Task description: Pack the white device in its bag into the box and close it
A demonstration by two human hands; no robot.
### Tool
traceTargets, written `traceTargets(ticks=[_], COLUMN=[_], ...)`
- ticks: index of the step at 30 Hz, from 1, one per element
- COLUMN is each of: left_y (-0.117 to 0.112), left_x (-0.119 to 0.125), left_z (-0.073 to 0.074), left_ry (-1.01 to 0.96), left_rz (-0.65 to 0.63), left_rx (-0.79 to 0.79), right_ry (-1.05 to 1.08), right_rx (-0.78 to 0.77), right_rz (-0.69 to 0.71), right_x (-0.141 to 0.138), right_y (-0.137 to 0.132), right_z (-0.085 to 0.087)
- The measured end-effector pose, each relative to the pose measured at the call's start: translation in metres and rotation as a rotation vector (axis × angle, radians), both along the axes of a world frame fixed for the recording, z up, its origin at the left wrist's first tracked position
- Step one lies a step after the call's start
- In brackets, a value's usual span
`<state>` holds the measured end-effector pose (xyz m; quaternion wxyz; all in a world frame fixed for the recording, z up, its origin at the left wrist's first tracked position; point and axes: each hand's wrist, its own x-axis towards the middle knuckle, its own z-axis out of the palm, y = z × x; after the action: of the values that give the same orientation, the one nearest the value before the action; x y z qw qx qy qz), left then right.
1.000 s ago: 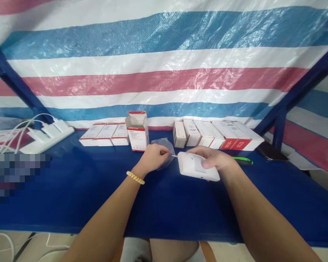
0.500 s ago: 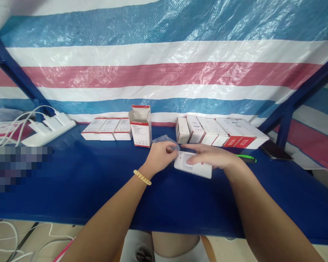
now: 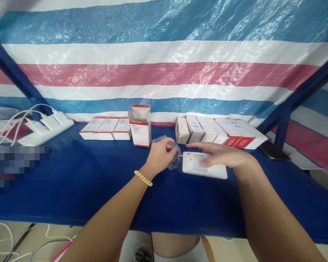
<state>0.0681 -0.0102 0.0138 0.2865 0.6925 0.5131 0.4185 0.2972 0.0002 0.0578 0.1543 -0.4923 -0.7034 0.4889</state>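
Note:
A white detector, a flat case with a domed front, is over the blue table in front of me. My right hand grips it, thumb on its face, index finger stretched out along the far side. Close to its left end, my left hand is closed on a clear plastic bag that hangs crumpled below and behind the fingers. Between bag and detector shows a thin pale strip, too small to name. Behind my left hand stands an upright white and red box with its top flap up.
Three white boxes lie at the back left, and several more boxes stand in a row at the back right. A white power strip with plugs is at the left. A dark phone-like object lies at the right.
The detector has moved right with my right hand, away from my left hand. More of the plastic bag now shows beside my left hand, which has barely moved.

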Motion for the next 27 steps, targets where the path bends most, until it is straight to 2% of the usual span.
traceTargets(ticks=[4, 10, 15, 18, 20, 21, 23, 24, 27], left_y=[0.001, 0.006, 0.008, 0.009, 0.009, 0.010, 0.010, 0.010, 0.011], left_x=[0.002, 0.000, 0.000, -0.001, -0.002, -0.002, -0.001, 0.000, 0.000], left_z=[-0.001, -0.008, -0.008, -0.005, -0.004, -0.004, -0.005, -0.005, -0.004], left_ry=[-0.093, -0.202, -0.303, -0.327, -0.362, -0.400, -0.508, -0.567, -0.681], left_rz=[0.013, 0.028, -0.010, 0.165, 0.285, 0.298, 0.215, 0.143, -0.061], left_rx=[-0.050, -0.115, -0.093, -0.138, -0.283, -0.374, -0.516, -0.533, -0.361], right_ry=[-0.039, -0.214, -0.202, -0.044, 0.081, 0.151, 0.307, 0.386, 0.577], right_rx=[0.018, 0.210, 0.263, 0.297, 0.323, 0.318, 0.259, 0.221, 0.167], right_rz=[-0.048, -0.099, -0.073, -0.144, -0.200, -0.217, -0.217, -0.204, -0.199], right_x=[-0.016, -0.052, -0.055, -0.046, -0.040, -0.039, -0.039, -0.042, -0.055], right_y=[-0.001, -0.011, -0.009, -0.005, -0.002, -0.001, 0.001, 0.003, 0.007], right_z=[-0.006, 0.000, 0.001, -0.002, -0.006, -0.008, -0.015, -0.020, -0.038])
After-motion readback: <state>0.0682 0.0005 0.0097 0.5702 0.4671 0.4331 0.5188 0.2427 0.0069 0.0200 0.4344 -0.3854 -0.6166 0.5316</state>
